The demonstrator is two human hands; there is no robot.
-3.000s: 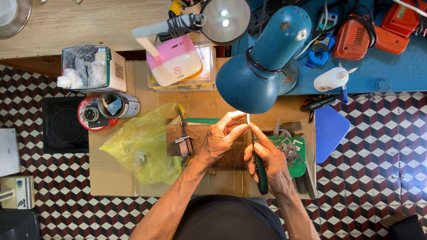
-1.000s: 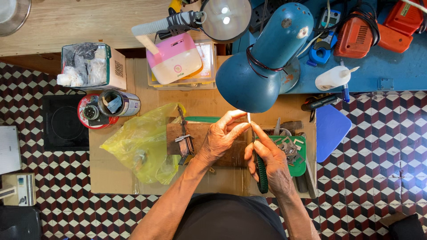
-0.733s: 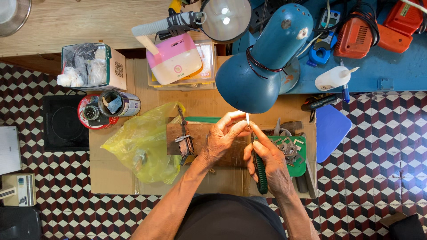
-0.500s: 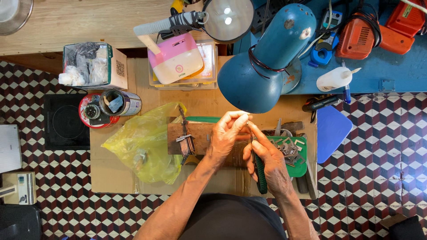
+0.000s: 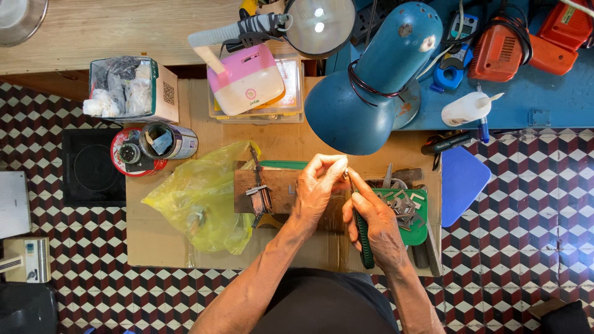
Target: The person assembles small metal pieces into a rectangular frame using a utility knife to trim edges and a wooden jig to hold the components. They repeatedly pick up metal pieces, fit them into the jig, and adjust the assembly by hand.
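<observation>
Under the blue lamp (image 5: 371, 80) for light, left hand (image 5: 318, 188) pinches something too small to identify; right hand (image 5: 377, 226) grips green-handled pliers (image 5: 362, 238) meeting it.

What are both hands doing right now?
Left hand: fingers pinched together on something too small to tell.
Right hand: closed around a green-handled tool.

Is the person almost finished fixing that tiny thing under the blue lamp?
Hard to tell. Small metal pieces already lie in the green tray. Right now the left hand pinches something tiny under the blue desk lamp while the right hand works it with a dark-handled tool. More metal bits sit clamped on the wooden block.
</observation>
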